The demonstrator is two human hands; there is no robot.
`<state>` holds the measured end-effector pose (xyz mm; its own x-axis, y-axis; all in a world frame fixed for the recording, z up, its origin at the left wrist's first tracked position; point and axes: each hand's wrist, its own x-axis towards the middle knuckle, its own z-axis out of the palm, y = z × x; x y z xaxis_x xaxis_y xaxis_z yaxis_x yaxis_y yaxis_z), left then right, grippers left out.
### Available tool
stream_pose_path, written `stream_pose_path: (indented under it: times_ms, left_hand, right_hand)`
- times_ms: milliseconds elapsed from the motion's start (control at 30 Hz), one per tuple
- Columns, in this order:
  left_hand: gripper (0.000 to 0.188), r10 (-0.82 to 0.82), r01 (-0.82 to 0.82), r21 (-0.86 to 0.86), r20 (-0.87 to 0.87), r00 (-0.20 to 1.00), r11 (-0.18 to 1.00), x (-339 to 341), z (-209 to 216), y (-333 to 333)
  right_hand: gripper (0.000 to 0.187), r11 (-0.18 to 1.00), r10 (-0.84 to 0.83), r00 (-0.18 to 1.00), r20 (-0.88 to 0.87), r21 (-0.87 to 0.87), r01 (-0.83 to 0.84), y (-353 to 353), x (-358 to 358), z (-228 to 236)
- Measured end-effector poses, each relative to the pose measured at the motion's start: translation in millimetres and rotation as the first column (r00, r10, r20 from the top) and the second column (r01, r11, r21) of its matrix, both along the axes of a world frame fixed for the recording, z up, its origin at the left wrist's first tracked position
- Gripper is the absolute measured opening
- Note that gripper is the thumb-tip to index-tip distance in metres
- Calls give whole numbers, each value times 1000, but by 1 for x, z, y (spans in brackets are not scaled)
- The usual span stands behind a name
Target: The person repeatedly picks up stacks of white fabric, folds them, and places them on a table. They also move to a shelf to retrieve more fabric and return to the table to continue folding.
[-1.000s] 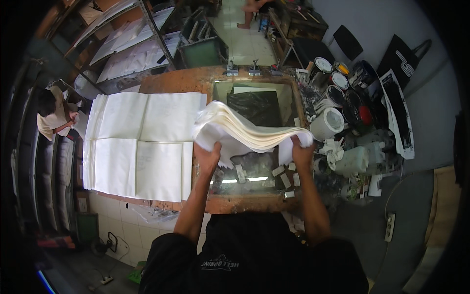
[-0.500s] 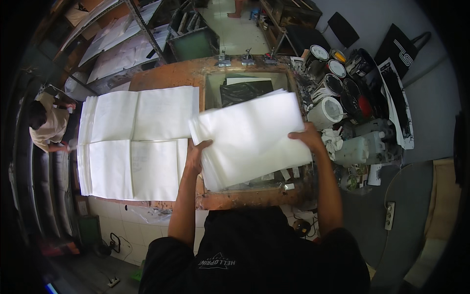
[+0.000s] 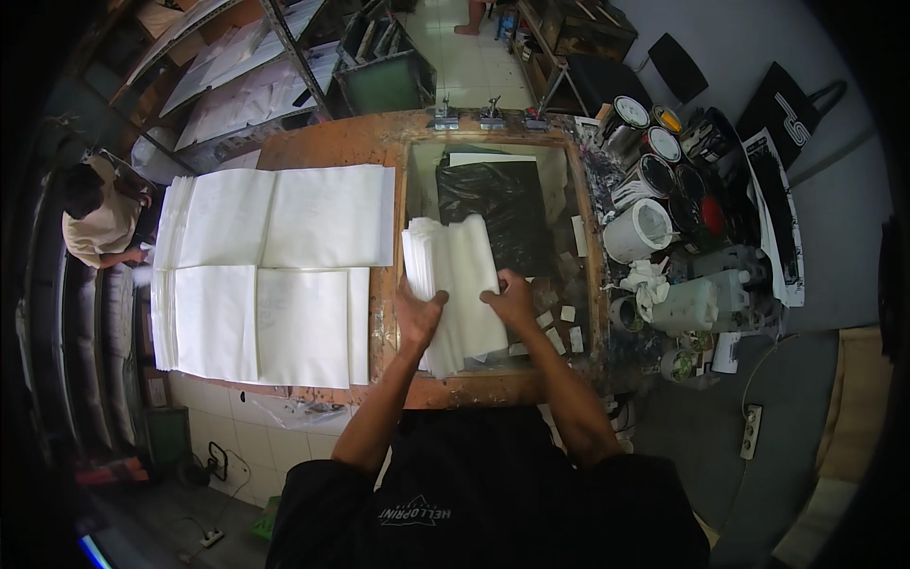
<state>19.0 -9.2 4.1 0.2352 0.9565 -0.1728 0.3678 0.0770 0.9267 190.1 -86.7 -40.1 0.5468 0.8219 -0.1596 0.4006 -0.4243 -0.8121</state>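
Over the glass-topped part of the table, my left hand (image 3: 420, 313) and my right hand (image 3: 513, 302) grip a stack of thin white sheets (image 3: 466, 270) from its two sides. Both thumbs lie on top, while the other fingers are mostly hidden. The stack is bowed and squeezed narrow, its layered edges fanned toward my left hand. To the left, more white sheets (image 3: 318, 216) lie in overlapping piles in a far and a near row. Beyond the held stack, a crumpled black plastic sheet (image 3: 507, 204) lies on the glass.
Metal clamps (image 3: 491, 116) line the table's far edge. Paint cans (image 3: 661, 144), a white bucket (image 3: 637, 230) and a translucent jug (image 3: 706, 301) crowd the right side. Small white pieces (image 3: 567, 313) lie on the glass. Another person (image 3: 100, 211) is at the far left, near shelving.
My hands have drawn closer together. The stack, spread wide and fairly flat before, is now bunched narrow between them, uncovering more of the black plastic and the glass.
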Motion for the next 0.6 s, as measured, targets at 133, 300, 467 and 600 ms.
stream_pose_path:
  times_ms: [133,300,467,600]
  left_hand:
    - [73,1,-36,262,134,991,964,-5,46,-37]
    - [103,-265,176,322,259,929,930,-12,-22,-34]
    - [109,-210,99,360,283,936,928,3,-14,-38]
    - [115,-217,79,417,294,931,905,2,-12,-30]
  right_hand:
    - [41,943,-79,997,-9,324,78,-17,-32,48]
    - [82,873,382,924,29,316,-372,-24,-16,127]
    - [96,767,476,605,638,35,-641,1,-20,181]
    - [95,695,502,513,696,29,-719,24,-2,194]
